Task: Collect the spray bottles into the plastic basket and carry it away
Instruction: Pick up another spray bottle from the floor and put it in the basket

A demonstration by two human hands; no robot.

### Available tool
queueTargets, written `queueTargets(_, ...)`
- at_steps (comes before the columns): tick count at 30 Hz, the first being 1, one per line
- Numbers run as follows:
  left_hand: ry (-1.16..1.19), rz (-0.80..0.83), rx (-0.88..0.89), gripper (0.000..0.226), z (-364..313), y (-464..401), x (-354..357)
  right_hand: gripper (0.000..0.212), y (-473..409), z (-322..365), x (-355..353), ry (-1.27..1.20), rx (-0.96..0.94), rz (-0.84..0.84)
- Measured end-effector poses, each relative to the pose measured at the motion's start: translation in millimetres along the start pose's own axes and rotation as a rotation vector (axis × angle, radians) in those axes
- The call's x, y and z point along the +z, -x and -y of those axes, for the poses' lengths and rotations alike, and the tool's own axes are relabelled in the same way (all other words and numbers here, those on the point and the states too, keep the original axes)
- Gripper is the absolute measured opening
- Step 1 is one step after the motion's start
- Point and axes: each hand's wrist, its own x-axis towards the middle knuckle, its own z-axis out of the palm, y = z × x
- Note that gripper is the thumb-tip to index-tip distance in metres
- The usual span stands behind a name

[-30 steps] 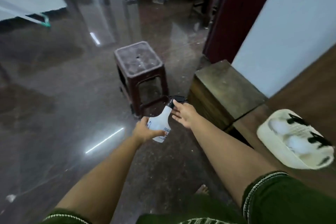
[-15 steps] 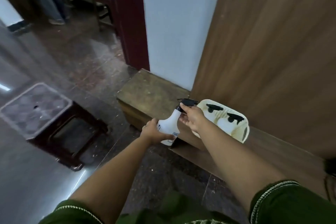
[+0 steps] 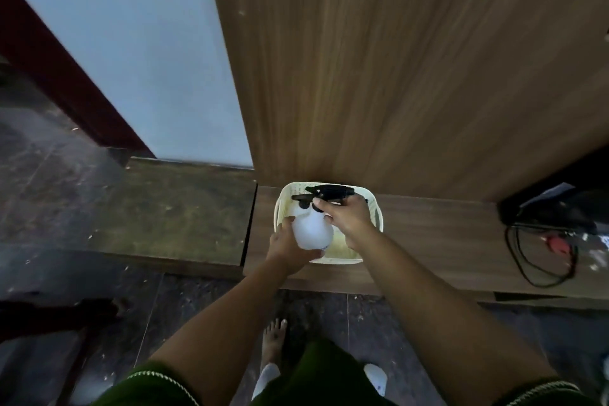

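Observation:
A cream plastic basket [image 3: 375,208] sits on a low wooden ledge against the wood-panel wall. I hold a white spray bottle [image 3: 309,231] with a black trigger head over the basket's left part. My left hand [image 3: 286,249] cups the bottle's round body from below. My right hand [image 3: 346,212] grips its black neck and trigger. Another black trigger head [image 3: 329,189] shows at the basket's far rim; the bottles inside are mostly hidden by my hands.
A dark stone block [image 3: 171,208] adjoins the ledge [image 3: 445,241] on the left. Black cables and a dark device [image 3: 550,231] lie on the ledge at right. My bare foot [image 3: 273,339] stands on dark floor tiles. A dark stool edge [image 3: 59,313] is at lower left.
I turned right from the stool and stepped up to the ledge. Both hands carried the white spray bottle from over the floor to above the basket.

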Motion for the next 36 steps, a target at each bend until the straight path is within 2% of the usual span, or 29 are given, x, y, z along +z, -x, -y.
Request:
queueTargets(4,0.007,0.094,-0.013,0.099,4,-31,13,0.045,-13,-21,0,0.161,-0.032,-0.091)
queueTargets(9,0.061,0.22,-0.088,0.082,19,-57,22,0.039,-23,-46,9,0.177,0.027,-0.092)
queueTargets(15,0.378,0.274,-0.272,0.056,34,-79,21,0.039,-33,-73,16,0.159,0.085,-0.096)
queueTargets(17,0.419,0.306,-0.3,0.05,37,-82,21,0.033,-34,-79,18,0.119,0.111,-0.093)
queueTargets(19,0.477,0.291,-0.318,0.041,38,-85,22,0.023,-34,-82,21,0.083,0.116,-0.085)
queueTargets(21,0.588,0.228,-0.376,0.033,36,-85,21,0.025,-35,-86,25,0.094,0.114,-0.091)
queueTargets(25,0.777,0.208,-0.463,0.036,37,-90,21,0.026,-35,-93,30,0.102,0.12,-0.043)
queueTargets(32,0.405,0.128,-0.253,0.023,43,-85,21,0.027,-38,-98,31,0.111,0.124,-0.006)
queueTargets(36,0.342,0.073,-0.231,0.019,44,-85,20,0.028,-41,-98,30,0.2,0.1,0.026)
